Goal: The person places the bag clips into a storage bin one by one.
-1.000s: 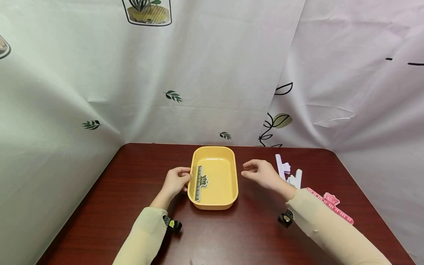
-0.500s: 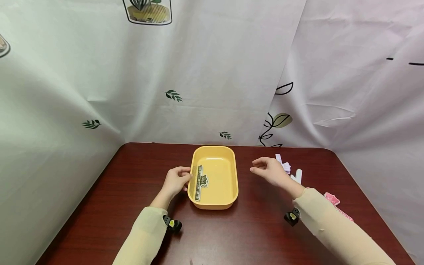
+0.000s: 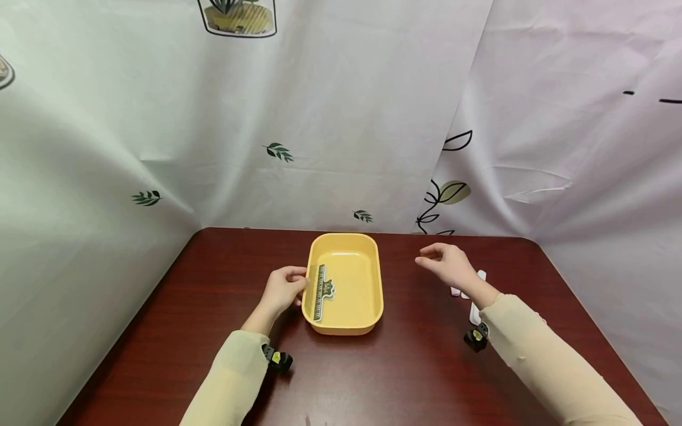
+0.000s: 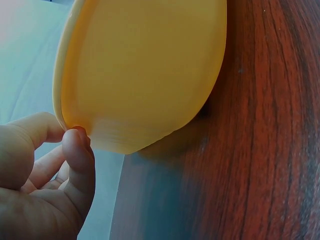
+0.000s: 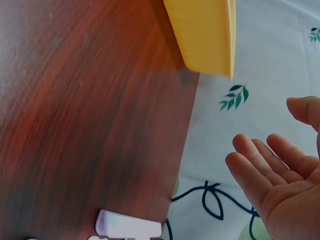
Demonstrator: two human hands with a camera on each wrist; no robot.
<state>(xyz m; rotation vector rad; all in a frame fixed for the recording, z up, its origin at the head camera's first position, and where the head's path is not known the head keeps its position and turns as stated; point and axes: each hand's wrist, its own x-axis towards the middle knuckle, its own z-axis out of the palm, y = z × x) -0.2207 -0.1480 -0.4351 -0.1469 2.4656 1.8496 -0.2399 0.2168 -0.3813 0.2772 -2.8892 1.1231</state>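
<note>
Dark red tabletop (image 3: 410, 373), yellow tray (image 3: 354, 284) on it, your left hand (image 3: 281, 290), fingers pinching the tray's left rim, your right hand (image 3: 447, 264) raised, fingers and thumb apart, black-and-white clip (image 3: 319, 293) inside the tray along its left wall, pale clips (image 3: 475, 313) partly hidden nearby

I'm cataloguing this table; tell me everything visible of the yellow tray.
The yellow tray is a rounded rectangle with raised walls and a smooth, slightly glossy surface, apparently plastic. It sits upright on the dark red table, long sides running front to back. The left hand pinches its left rim; a dark patterned clip lies inside along that side.
</note>
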